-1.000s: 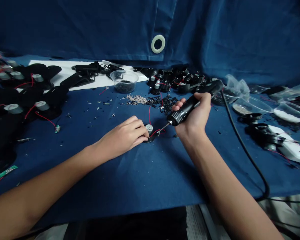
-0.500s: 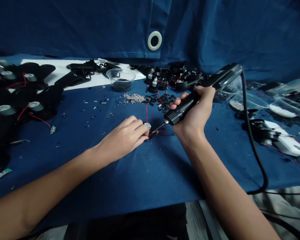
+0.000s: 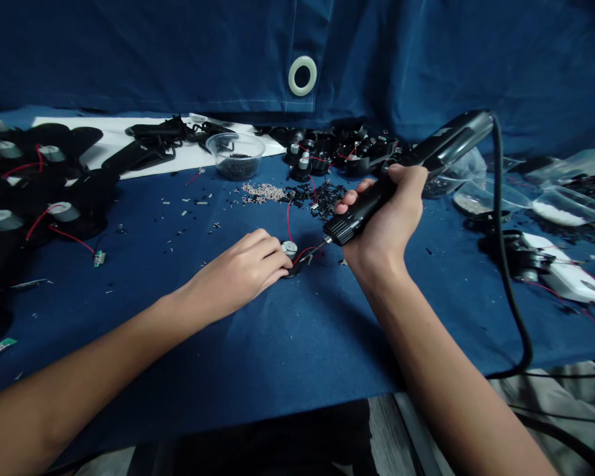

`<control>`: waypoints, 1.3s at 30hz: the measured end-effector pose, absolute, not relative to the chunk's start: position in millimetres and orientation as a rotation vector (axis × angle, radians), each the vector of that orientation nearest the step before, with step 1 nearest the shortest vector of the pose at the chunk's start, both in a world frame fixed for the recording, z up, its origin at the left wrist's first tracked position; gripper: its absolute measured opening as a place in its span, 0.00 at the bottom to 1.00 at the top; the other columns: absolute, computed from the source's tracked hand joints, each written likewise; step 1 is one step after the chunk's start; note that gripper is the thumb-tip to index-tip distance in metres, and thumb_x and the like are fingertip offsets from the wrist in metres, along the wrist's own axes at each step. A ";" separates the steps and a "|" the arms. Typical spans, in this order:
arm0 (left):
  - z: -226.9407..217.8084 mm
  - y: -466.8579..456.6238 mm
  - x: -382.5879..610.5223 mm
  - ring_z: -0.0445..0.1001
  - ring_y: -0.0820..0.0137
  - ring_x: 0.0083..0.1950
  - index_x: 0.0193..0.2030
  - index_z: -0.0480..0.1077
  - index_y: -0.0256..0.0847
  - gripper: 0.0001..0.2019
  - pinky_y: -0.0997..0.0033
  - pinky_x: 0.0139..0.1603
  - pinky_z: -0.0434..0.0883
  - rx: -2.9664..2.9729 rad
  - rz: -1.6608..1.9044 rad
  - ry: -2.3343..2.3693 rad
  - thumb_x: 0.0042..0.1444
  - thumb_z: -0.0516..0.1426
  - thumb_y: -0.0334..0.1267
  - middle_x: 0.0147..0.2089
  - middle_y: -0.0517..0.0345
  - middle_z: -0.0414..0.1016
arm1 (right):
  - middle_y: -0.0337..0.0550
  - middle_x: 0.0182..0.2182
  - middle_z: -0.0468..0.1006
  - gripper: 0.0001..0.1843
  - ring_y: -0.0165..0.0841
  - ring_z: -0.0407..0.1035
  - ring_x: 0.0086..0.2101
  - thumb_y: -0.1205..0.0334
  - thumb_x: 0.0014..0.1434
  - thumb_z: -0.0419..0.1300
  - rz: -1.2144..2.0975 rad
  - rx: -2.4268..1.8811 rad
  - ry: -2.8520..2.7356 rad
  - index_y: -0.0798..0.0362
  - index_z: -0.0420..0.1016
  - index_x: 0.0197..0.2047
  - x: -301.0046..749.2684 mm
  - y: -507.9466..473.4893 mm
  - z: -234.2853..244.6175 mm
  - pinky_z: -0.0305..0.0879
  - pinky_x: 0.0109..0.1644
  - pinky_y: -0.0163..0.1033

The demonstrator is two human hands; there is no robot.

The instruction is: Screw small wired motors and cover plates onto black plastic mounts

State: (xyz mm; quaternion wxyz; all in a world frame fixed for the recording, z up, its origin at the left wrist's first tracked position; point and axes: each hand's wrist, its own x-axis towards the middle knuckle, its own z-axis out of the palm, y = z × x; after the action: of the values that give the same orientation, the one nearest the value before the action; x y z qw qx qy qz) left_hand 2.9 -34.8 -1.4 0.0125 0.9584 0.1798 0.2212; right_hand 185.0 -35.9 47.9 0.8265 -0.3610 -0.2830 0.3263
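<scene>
My right hand (image 3: 381, 215) grips a corded black electric screwdriver (image 3: 361, 215) around its body, with the rear end rising up and to the right. Its thin metal bit (image 3: 316, 250) points down-left at a small black plastic part (image 3: 291, 272). That part carries a silver cylindrical motor (image 3: 289, 248) with red wires (image 3: 302, 254) attached. My left hand (image 3: 240, 264) holds the part with its fingertips, covering its left side. Where the bit tip meets the part is hard to make out.
Black units with silver motors and red wires (image 3: 44, 192) lie at left. A transparent bowl of black pieces (image 3: 235, 157), silver screws (image 3: 262, 193) and black fragments (image 3: 322, 198) sit ahead on blue cloth. The screwdriver's black cord (image 3: 500, 218) hangs at right, beside plastic dishes (image 3: 568, 211).
The screwdriver's rear end has swung upward and to the right, and its bit stays near the black part. My left hand stays on the part, and the whole view has shifted slightly.
</scene>
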 end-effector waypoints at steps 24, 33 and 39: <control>-5.1 -29.4 1.3 0.65 0.68 0.44 0.41 0.73 0.42 0.06 0.64 0.47 0.59 2.760 0.728 0.728 0.61 0.55 0.33 0.40 0.57 0.70 | 0.29 0.20 0.62 0.07 0.27 0.62 0.16 0.57 0.56 0.50 0.431 -0.781 -0.779 0.47 0.54 0.35 171.1 -35.4 37.1 0.61 0.14 0.31; -6.5 -28.3 0.8 0.66 0.68 0.44 0.40 0.73 0.42 0.05 0.66 0.46 0.61 2.755 0.746 0.722 0.61 0.55 0.33 0.40 0.58 0.71 | 0.28 0.21 0.61 0.07 0.26 0.62 0.15 0.58 0.57 0.50 0.389 -0.808 -0.814 0.47 0.53 0.36 164.0 -41.3 40.2 0.60 0.15 0.31; -5.5 -29.9 -0.4 0.67 0.67 0.44 0.42 0.72 0.40 0.06 0.65 0.47 0.62 2.849 0.718 0.688 0.62 0.54 0.33 0.42 0.56 0.70 | 0.27 0.21 0.61 0.08 0.25 0.61 0.15 0.60 0.57 0.50 0.380 -0.785 -0.850 0.47 0.52 0.38 159.7 -43.2 39.1 0.61 0.15 0.31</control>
State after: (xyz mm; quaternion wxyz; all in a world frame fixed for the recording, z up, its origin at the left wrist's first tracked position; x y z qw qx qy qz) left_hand -0.4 -29.9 -5.5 0.0619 0.9423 0.2277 0.2376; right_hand 159.7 -43.2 39.1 0.8204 -0.3687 -0.3991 0.1784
